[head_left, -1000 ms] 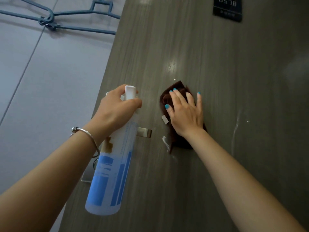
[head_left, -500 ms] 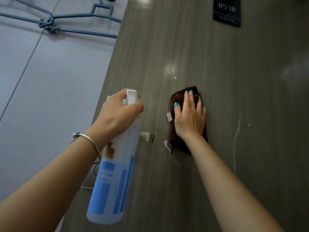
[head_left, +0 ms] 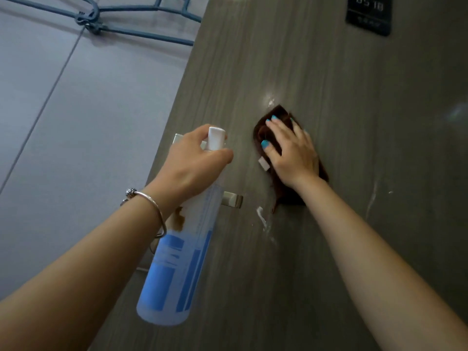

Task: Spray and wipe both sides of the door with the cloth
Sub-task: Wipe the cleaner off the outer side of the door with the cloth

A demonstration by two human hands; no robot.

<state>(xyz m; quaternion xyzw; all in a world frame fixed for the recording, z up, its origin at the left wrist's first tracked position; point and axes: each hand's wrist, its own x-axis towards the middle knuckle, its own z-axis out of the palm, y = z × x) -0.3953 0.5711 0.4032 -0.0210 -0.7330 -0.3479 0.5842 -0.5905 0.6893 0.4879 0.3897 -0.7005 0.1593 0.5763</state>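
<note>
On the grey wood-grain door (head_left: 316,72), the right hand (head_left: 291,153) presses the brown cloth (head_left: 263,130) flat with straight fingers, spreading pressure for wiping (wet streaks remain nearby). The left hand (head_left: 192,165) grips the spray bottle (head_left: 177,262), probably kept ready for respraying.

- My right hand (head_left: 291,153) lies over the middle of the cloth (head_left: 283,196), so only its edges show round my fingers (head_left: 276,129).
- My left hand (head_left: 188,165) hides the neck of the spray bottle (head_left: 177,262).
- The door handle (head_left: 231,200), below my left fingers, is mostly behind the bottle.
- The number plate (head_left: 368,15), far above my right fingers, is cut off at the top edge.
</note>
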